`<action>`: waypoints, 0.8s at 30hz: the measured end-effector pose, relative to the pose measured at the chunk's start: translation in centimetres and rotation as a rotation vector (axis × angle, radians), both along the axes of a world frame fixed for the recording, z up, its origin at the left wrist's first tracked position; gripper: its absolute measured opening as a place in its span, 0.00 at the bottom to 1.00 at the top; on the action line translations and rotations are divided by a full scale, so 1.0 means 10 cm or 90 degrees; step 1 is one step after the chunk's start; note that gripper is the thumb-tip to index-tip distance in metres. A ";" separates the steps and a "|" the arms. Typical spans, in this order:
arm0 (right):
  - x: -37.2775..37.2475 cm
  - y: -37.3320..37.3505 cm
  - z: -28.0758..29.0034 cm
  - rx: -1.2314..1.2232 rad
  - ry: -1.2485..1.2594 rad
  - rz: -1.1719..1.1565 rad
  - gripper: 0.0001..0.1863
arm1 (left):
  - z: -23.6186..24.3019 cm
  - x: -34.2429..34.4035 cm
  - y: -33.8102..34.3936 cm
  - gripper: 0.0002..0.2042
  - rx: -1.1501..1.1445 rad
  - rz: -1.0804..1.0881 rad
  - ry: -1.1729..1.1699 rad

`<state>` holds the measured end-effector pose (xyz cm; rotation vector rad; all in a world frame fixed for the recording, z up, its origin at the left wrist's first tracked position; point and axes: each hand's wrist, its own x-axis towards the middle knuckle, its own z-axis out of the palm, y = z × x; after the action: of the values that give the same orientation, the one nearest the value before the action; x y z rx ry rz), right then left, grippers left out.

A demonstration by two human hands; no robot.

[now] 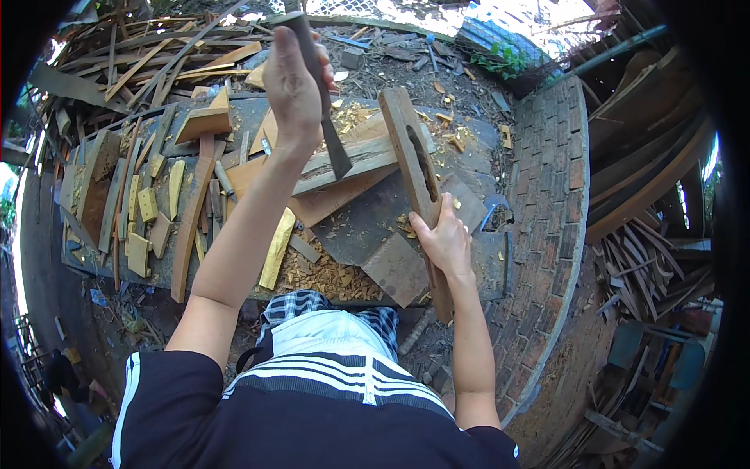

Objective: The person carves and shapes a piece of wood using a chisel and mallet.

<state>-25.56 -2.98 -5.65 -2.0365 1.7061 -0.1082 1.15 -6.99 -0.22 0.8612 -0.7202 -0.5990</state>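
Observation:
My left hand [294,98] is raised over the bench, its fingers wrapped round a dark, flat metal chisel [333,144]. The flared end of the chisel points down toward a thick pale plank [355,162] without clearly touching it. Farther right, my right hand [447,241] grips a long brown wooden bar [405,129] with an elongated slot through its upper part. The bar stands tilted, its top end leaning away from me and its lower end passing the bench's near edge. Part of the bar is hidden behind my right hand.
The low dark bench [355,227] carries wood shavings [332,280], a flat square board [397,270] and a yellow offcut [277,248]. Several wood pieces [148,205] crowd its left side. A curved brick ledge [547,180] borders the right; scrap timber [180,55] is heaped at the back left.

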 end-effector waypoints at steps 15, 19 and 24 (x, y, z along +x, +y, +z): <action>-0.06 -0.02 -0.14 -0.010 -0.039 -0.007 0.36 | -0.07 -0.30 -0.52 0.27 -0.027 -0.105 -0.100; -0.06 -0.02 -0.10 0.004 -0.056 -0.014 0.34 | -0.08 -0.30 -0.54 0.27 -0.034 -0.110 -0.112; -0.08 -0.03 -0.10 0.021 -0.064 -0.014 0.33 | -0.05 -0.25 -0.57 0.25 -0.042 -0.125 -0.102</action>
<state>-26.32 -3.24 -6.68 -1.9547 1.6580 -0.1853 -1.36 -12.69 -0.69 0.7884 -0.9721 -0.6824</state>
